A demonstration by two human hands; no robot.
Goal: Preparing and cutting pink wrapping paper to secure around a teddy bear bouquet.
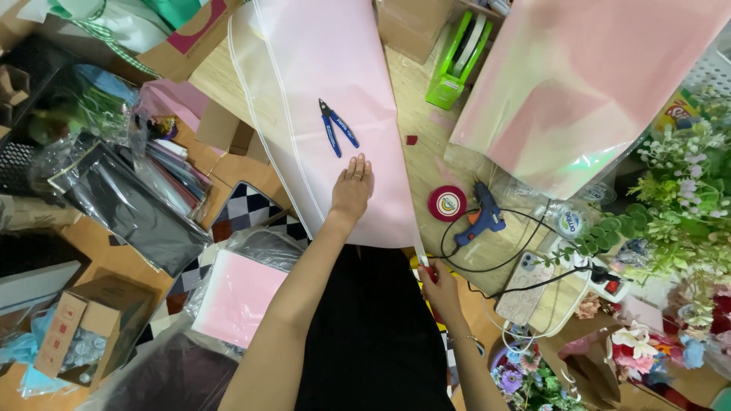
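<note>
Two hands on pink sheet (327, 68): left hand (352, 186) flat, fingers spread, pinning it below blue cutters (337, 126); right hand (435, 283) pinching small red tool at sheet's near corner. Keep palm firm, sheet taut.

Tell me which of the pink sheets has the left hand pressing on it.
The long pink sheet on the wooden table, with the blue pliers on it; the left hand lies flat near its lower end. The other sheet hangs raised at right, untouched.

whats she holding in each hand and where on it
The left hand grips nothing; it lies flat, palm down, on the pink wrapping sheet. The right hand holds something small and red at the sheet's near right corner; what it is cannot be told.
</note>
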